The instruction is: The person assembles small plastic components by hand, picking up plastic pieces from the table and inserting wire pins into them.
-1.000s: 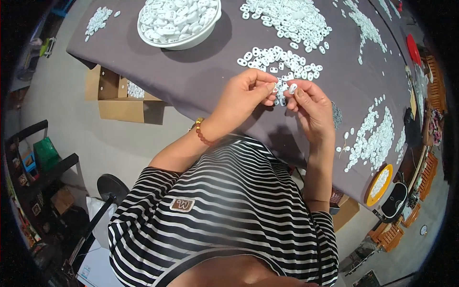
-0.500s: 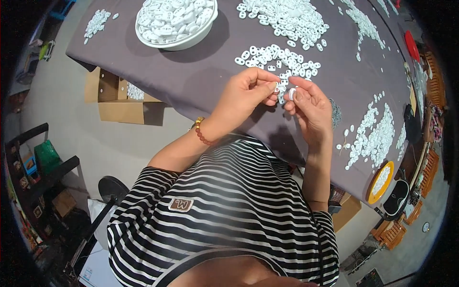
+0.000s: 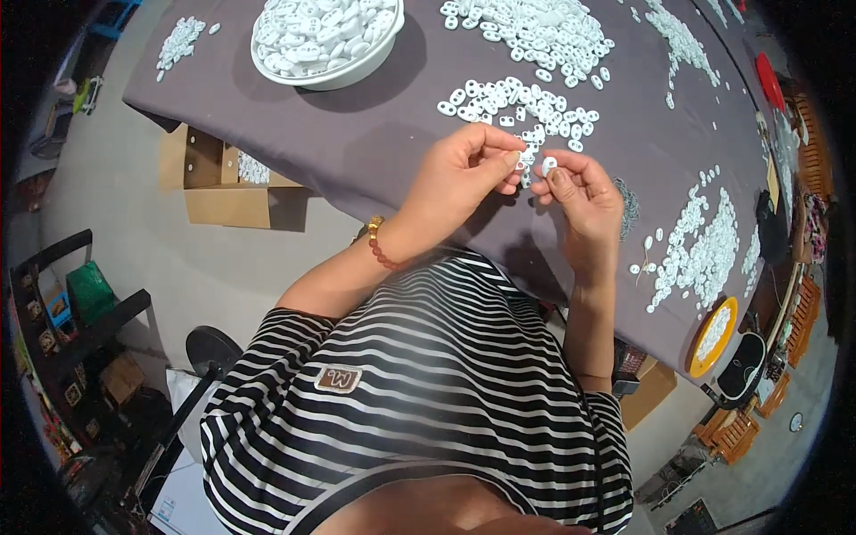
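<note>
My right hand (image 3: 584, 201) pinches a white oval piece (image 3: 549, 164) with small holes between thumb and forefinger. Close by on its left, my left hand (image 3: 465, 178) is closed, thumb against forefinger, on a small white piece (image 3: 521, 161) whose shape is mostly covered by the fingertips. A gap separates the two hands. Just beyond the fingers, a loose cluster of white two-holed oval pieces (image 3: 557, 117) lies on the cloth, and some smaller white parts show between my hands.
A white bowl (image 3: 350, 73) heaped with similar pieces stands at the far left of the grey-covered table (image 3: 357, 147). Larger piles (image 3: 539, 36) lie beyond and to the right (image 3: 709, 241). A greyish tangled bundle (image 3: 629, 212) sits beside my right wrist; an orange dish (image 3: 724, 357) is near the right edge.
The oval piece in my right fingers has turned from edge-on to show its holed face. My right hand has shifted very slightly right; my left hand stays nearly still.
</note>
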The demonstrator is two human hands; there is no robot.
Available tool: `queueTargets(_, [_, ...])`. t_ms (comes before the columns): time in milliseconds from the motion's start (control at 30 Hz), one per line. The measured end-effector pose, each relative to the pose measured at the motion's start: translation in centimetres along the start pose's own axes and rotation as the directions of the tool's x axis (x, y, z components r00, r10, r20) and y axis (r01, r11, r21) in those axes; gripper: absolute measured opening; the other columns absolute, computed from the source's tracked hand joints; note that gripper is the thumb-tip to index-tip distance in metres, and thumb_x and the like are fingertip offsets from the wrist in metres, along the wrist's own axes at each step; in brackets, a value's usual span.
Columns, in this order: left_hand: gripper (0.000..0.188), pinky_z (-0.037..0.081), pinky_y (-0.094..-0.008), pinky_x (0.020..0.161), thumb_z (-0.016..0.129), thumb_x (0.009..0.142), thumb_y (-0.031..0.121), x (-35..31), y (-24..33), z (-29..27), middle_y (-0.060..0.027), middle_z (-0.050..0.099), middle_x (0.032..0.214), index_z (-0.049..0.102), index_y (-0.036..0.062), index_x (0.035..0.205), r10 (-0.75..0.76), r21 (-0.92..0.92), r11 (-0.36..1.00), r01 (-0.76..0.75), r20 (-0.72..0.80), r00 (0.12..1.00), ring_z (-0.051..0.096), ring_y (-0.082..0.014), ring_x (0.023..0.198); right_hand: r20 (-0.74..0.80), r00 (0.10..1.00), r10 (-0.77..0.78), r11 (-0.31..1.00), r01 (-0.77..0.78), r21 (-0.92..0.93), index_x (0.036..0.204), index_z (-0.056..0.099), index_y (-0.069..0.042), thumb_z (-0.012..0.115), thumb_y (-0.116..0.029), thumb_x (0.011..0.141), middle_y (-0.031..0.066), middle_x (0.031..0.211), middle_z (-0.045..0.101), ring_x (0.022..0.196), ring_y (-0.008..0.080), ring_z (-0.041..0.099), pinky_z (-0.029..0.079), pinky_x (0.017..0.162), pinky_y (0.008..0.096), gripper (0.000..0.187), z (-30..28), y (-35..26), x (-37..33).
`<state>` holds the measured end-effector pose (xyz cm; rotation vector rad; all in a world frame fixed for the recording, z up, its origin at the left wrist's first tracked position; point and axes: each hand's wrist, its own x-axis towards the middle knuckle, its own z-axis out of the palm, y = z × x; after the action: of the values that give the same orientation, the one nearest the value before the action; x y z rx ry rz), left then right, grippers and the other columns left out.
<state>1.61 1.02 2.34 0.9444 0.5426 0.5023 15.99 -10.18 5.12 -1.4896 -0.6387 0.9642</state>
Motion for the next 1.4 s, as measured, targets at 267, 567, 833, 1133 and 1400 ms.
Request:
queueTargets(267, [0.018, 0.055, -0.0239, 0.075, 0.060, 0.096, 0.008, -0.1, -0.3, -0.1, -0.0069, 0.066, 0.097, 0.062, -0.0017, 0.111, 0.024, 0.043, 0.999, -0.025, 0.017, 1.000, 0.064, -0.0105, 0.084, 0.011, 0.999, 0.032, 0.995, -0.033, 0.096, 0.116, 0.061, 0.006, 0.060, -0.010, 0.096, 0.0092, 0.097, 0.068, 0.079, 0.0105, 0.063, 0.048, 0.072, 0.0223, 0.026, -0.2, 0.4, -0.1])
queueTargets(567, [0.018, 0.055, -0.0239, 0.075, 0.060, 0.096, 0.008, -0.3, 0.0, 0.1, -0.0065, 0.066, 0.094, 0.062, -0.0019, 0.110, 0.026, 0.040, 0.999, -0.027, 0.027, 0.999, 0.064, -0.0103, 0.082, 0.109, 0.980, 0.168, 0.932, -0.194, 0.305, 0.122, 0.057, 0.008, 0.059, -0.010, 0.096, 0.0084, 0.096, 0.064, 0.076, 0.0101, 0.056, 0.046, 0.069, 0.0228, 0.032, -0.7, 0.1, -0.1])
queueTargets(833, [0.017, 0.055, -0.0237, 0.073, 0.060, 0.096, 0.008, -0.4, -0.1, 0.2, -0.0067, 0.066, 0.093, 0.062, -0.0019, 0.110, 0.026, 0.044, 0.999, -0.026, 0.017, 1.000, 0.064, -0.0102, 0.082, 0.226, 0.957, 0.180, 0.830, -0.272, 0.488, 0.123, 0.057, 0.007, 0.058, -0.010, 0.096, 0.0061, 0.095, 0.063, 0.077, 0.0099, 0.055, 0.045, 0.070, 0.0215, 0.032, -0.8, 0.4, 0.0])
queueTargets(1133, [0.017, 0.054, -0.0227, 0.072, 0.060, 0.095, 0.008, -0.6, -0.2, 0.3, -0.0062, 0.066, 0.092, 0.063, -0.0017, 0.109, 0.031, 0.057, 0.998, -0.031, 0.004, 1.000, 0.064, -0.0097, 0.080, -0.070, 0.997, 0.013, 0.995, -0.006, 0.100, 0.114, 0.063, 0.006, 0.062, -0.009, 0.094, 0.0073, 0.091, 0.067, 0.075, 0.0087, 0.059, 0.048, 0.068, 0.0207, 0.025, 0.7, 0.1, -0.8])
queueTargets(1400, [0.014, 0.050, -0.0221, 0.062, 0.061, 0.092, 0.008, -0.8, 0.0, 1.1, -0.0029, 0.067, 0.080, 0.065, -0.0020, 0.101, 0.087, 0.165, 0.984, -0.070, -0.095, 0.992, 0.061, -0.0065, 0.069, -0.092, 0.995, -0.030, 0.998, 0.036, 0.060, 0.111, 0.064, 0.006, 0.063, -0.007, 0.094, 0.0086, 0.093, 0.068, 0.074, 0.0094, 0.061, 0.048, 0.067, 0.0211, 0.022, 0.9, 0.3, -0.8])
